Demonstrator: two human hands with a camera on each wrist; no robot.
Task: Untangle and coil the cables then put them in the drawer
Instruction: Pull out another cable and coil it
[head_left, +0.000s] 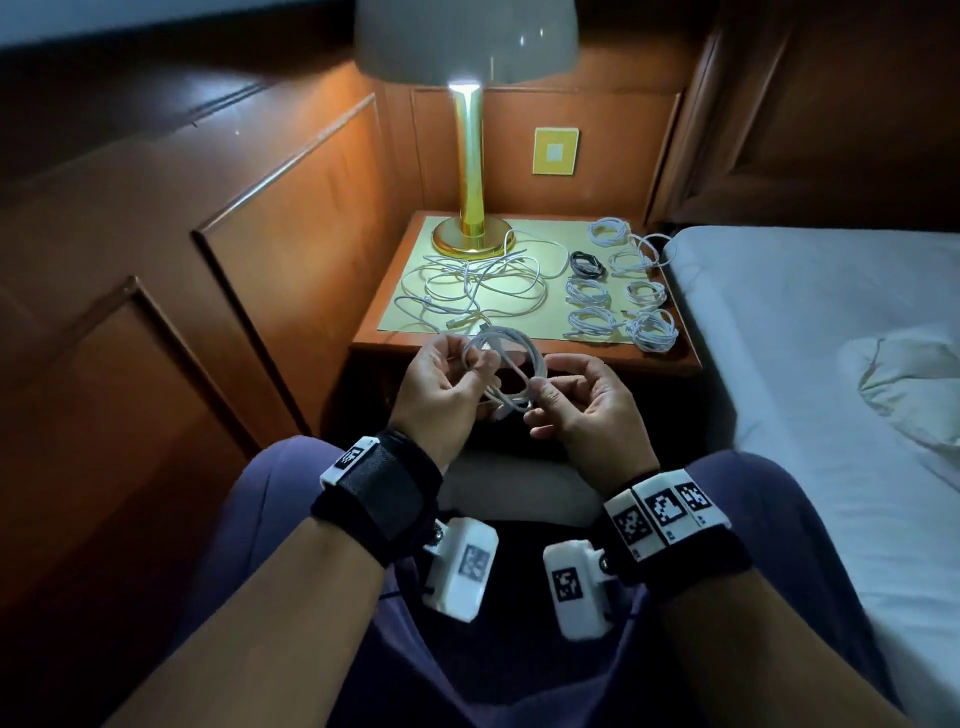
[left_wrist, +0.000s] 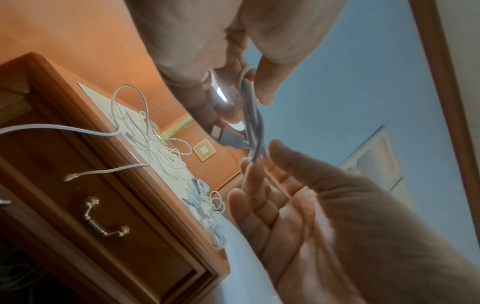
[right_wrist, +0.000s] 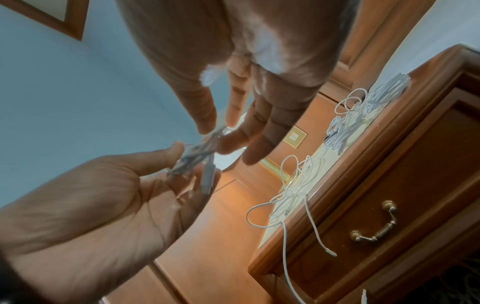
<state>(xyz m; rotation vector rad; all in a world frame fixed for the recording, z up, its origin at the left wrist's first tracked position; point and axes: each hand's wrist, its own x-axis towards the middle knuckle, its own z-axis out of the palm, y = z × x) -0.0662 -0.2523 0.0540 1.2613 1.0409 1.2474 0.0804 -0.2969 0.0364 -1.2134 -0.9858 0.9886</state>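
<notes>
Both hands hold one white cable coil (head_left: 506, 364) in the air just in front of the nightstand (head_left: 524, 343), above the person's lap. The left hand (head_left: 441, 384) pinches the left side of the loops between thumb and fingers; the right hand (head_left: 582, 400) pinches the bundle near its lower right, the other fingers loosely spread. A USB plug (left_wrist: 221, 133) sticks out of the bundle in the left wrist view, so this coil looks almost wound, with only its end left to tuck in (a judgement, not a thing seen).

On the right half of the nightstand top lie the finished coils (head_left: 623, 291): several white ones and one black coil (head_left: 588, 264), set in two rough columns near the bed (head_left: 810, 332). On the left half, in front of the brass lamp base (head_left: 470, 236), a loose tangle of white cables (head_left: 472, 291) is still spread out, with a couple of ends hanging over the near edge.

The drawer (right_wrist: 405, 185) with its brass handle (right_wrist: 374, 224) looks closed, and no coil shows inside it. So the job stands roughly midway: most coiling done, the tangle still to sort, and all the stowing still ahead.
</notes>
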